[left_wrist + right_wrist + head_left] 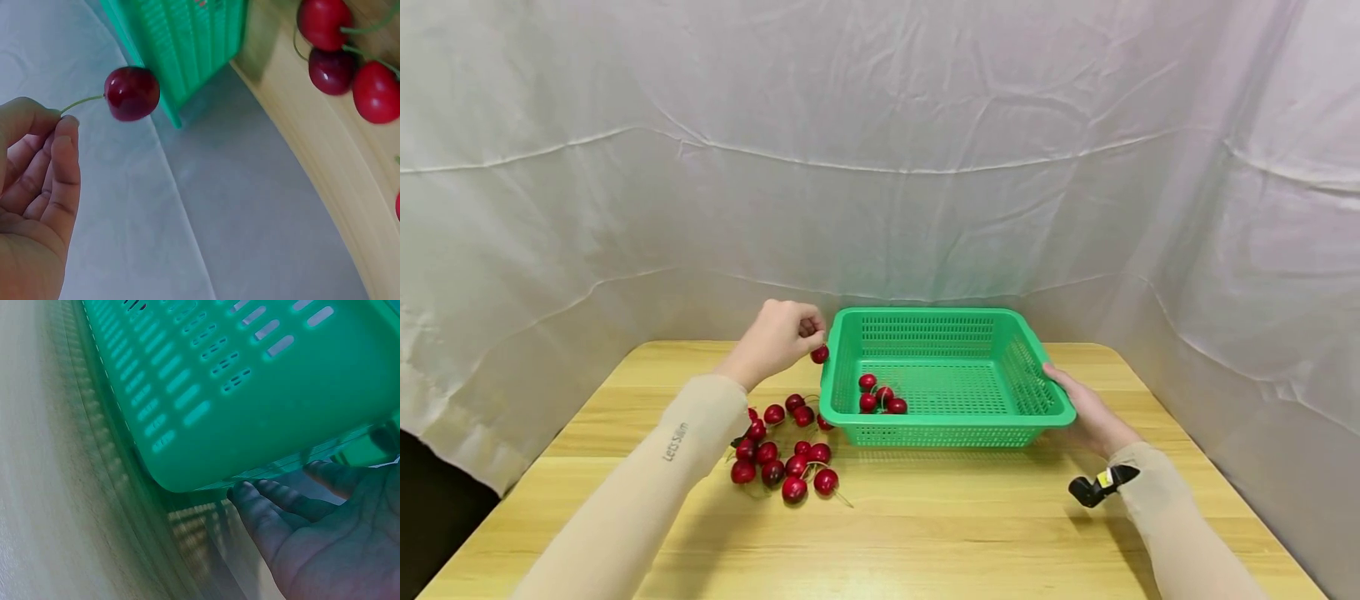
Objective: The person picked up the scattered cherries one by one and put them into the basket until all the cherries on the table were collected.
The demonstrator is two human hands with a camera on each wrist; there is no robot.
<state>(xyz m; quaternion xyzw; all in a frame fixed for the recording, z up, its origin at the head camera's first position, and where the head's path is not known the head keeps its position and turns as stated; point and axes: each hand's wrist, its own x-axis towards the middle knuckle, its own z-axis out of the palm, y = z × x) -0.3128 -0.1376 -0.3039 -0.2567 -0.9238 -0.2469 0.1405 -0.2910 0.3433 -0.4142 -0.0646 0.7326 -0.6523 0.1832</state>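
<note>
My left hand [784,333] pinches a dark red cherry [132,94] by its thin green stem [83,102]. The cherry hangs just outside the left rim of a green plastic basket [925,433]. At the basket's right end, my right hand [1093,417] holds the rim, thumb over the edge and fingers against the outer wall, as the right wrist view shows. Several cherries [868,402] lie inside, in the front left corner. To the basket's left, a loose group of cherries [794,489] is spread on the table, some partly behind the left sleeve.
The light wooden table [925,533] reaches back to a pale hanging cloth [887,225], which also covers both sides. A small black device [1093,489] is strapped at the right wrist. A dark area [433,508] shows beyond the table's left side.
</note>
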